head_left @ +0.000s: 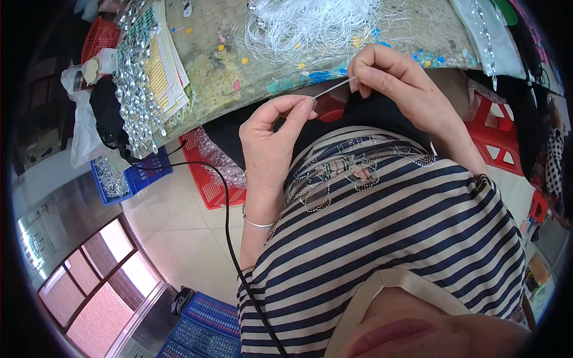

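Note:
Between my two hands a short thin whitish strand (333, 89) is stretched, just off the near edge of the table. My left hand (271, 131) pinches its lower left end between thumb and forefinger. At the upper right end my right hand (397, 83) is closed on it in the same kind of pinch. What lies inside the fingertips is hidden. Beyond my hands, a loose tangled heap of clear white thread (316, 30) is spread on the worn table (209, 77), the nearest bulk thing to both hands.
Strands of clear twisted beads (134, 89) hang over the table's left end beside papers (170, 65). Another beaded strand (486, 36) lies on the right. Below stand a red basket (209, 179), a blue crate (149, 170) and a red stool (498, 134). A black cable (227, 209) crosses in front.

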A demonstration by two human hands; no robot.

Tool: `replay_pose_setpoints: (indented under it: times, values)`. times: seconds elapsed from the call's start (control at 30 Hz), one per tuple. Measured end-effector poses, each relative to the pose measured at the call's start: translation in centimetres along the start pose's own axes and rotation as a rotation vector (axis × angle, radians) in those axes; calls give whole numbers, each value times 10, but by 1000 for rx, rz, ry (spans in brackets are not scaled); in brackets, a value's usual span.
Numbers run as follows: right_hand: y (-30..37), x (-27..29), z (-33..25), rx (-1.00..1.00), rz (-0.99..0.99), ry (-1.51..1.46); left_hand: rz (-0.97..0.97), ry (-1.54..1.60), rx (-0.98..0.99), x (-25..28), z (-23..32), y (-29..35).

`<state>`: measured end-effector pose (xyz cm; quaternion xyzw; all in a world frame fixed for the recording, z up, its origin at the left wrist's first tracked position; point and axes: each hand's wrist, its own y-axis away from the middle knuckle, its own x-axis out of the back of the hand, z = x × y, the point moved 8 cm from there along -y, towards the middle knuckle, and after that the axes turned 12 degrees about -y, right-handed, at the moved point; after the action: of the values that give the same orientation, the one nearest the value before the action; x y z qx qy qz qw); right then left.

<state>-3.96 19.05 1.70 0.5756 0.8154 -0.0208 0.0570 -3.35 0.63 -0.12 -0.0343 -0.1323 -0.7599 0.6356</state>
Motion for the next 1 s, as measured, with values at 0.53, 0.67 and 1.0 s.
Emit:
replay_pose_setpoints:
  times: [0.53,0.67,1.0]
  values:
    - [-2,-56,-33,581,-86,606,-25,298,48,-9,-7,-1]
    - [-3,-59,-31,584,-92,590,-44,357,83,-9,-15,-2]
    - [-6,-48,-30,490,-19,532,41,200,-1,-2,0,1]
